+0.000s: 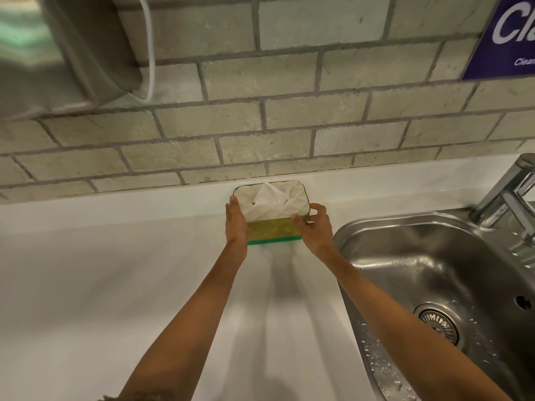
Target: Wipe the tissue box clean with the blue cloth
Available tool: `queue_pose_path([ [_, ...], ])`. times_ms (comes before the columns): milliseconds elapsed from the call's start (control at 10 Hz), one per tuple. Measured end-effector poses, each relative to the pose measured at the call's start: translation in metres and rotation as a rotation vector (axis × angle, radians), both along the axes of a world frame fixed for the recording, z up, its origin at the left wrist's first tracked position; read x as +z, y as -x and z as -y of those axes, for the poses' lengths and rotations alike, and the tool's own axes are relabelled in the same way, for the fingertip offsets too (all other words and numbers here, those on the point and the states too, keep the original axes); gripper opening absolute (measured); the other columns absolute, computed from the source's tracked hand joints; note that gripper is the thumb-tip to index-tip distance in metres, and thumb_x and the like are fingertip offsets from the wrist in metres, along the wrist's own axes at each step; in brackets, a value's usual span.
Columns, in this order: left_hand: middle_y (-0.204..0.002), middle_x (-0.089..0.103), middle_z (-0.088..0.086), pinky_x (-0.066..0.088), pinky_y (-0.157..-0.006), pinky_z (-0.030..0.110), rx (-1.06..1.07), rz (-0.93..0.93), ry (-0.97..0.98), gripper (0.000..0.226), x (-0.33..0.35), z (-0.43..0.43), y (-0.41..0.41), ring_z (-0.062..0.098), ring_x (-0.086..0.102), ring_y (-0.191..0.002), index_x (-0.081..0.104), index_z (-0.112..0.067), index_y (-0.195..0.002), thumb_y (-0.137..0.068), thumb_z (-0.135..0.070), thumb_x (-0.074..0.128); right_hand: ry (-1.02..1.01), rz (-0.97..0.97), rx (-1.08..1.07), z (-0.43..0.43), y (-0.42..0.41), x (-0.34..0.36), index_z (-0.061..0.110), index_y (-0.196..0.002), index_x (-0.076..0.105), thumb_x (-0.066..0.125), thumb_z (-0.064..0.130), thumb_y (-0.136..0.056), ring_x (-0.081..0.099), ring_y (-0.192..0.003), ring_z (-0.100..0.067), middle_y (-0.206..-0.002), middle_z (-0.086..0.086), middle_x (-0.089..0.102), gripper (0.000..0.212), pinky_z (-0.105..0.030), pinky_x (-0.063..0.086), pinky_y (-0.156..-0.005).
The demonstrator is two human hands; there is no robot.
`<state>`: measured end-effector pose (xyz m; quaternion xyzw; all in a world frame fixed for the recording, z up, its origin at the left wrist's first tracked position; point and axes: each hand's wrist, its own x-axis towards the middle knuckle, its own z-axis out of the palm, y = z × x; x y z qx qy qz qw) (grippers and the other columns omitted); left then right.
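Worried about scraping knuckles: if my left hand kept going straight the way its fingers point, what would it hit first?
Probably the brick wall just behind the tissue box; the left hand lies along the box's side, pointing that way.

A dark purple rectangular sign (pixel 505 39) on the grey brick wall (pixel 289 82) shows white letters "Cla", cut off by the frame; smaller text beneath perhaps begins "Clean".

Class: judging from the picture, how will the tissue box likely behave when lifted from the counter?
The tissue box probably feels light, holding tissue. Its moulded lid looks stiff, so likely rigid. The left hand and right hand flank its ends.
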<state>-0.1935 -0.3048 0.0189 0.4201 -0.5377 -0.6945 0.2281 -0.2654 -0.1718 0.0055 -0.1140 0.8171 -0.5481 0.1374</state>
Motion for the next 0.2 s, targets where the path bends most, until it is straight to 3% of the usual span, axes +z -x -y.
queue_pose_path([
  [100, -0.155, 0.030, 0.007, 0.024, -0.118, 0.045, 0.005, 0.052, 0.026, 0.066, 0.000, 0.002, -0.004, 0.028, 0.031, -0.140, 0.018, -0.025, -0.150, -0.094, -0.059, 0.017, 0.006, 0.020, 0.010, -0.004, -0.001, 0.002, 0.011, -0.136, 0.032, 0.056, 0.034, -0.087, 0.051, -0.116, -0.031, -0.134, -0.020, 0.044, 0.059, -0.041, 0.046, -0.097],
  [200, -0.153, 0.032, 0.011, 0.026, -0.115, 0.044, 0.011, 0.129, 0.063, 0.065, 0.001, -0.003, -0.018, 0.031, 0.033, -0.138, 0.021, -0.016, -0.149, -0.096, -0.053, 0.020, -0.026, 0.024, 0.017, -0.014, -0.008, 0.008, 0.012, -0.141, 0.027, 0.052, 0.038, -0.089, 0.049, -0.119, -0.031, -0.140, -0.018, 0.038, 0.063, -0.031, 0.041, -0.089],
])
